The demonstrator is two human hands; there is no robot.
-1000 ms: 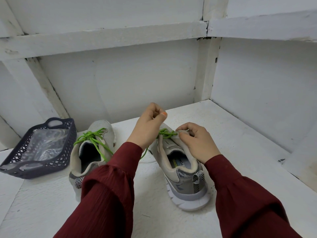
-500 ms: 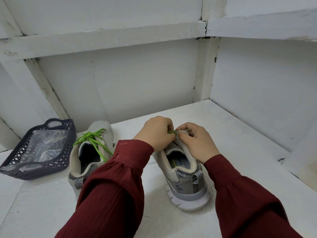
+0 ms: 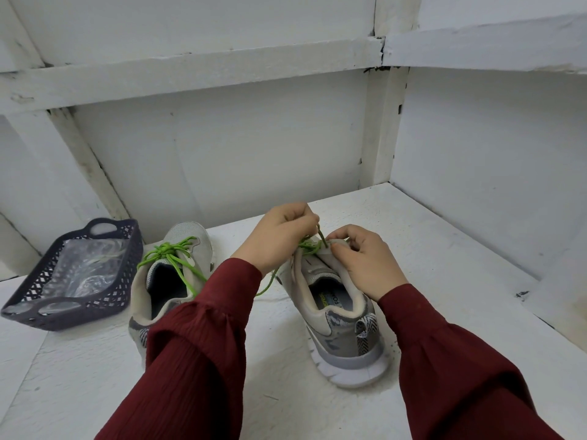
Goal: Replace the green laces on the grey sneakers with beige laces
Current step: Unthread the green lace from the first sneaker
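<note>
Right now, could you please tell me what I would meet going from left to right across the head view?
Dark basket → laced sneaker → left hand pinching a green lace → right hand holding the other sneaker.

surface: white paint, matt, rough and gritty, scuffed in spots.
walls: white-painted boards, matt, paint cracked at the joints.
basket: dark plastic lattice, dull sheen.
film in basket: clear plastic, glossy, crinkled.
grey sneakers: soft knit cloth uppers, matt; smoother grey patches at the heel.
soles: pale, smooth, foam-like.
heel tab: woven tape, black-and-white zigzag.
green laces: round braided cord, matt.
sleeves: dark red crinkled cloth, matt.
</note>
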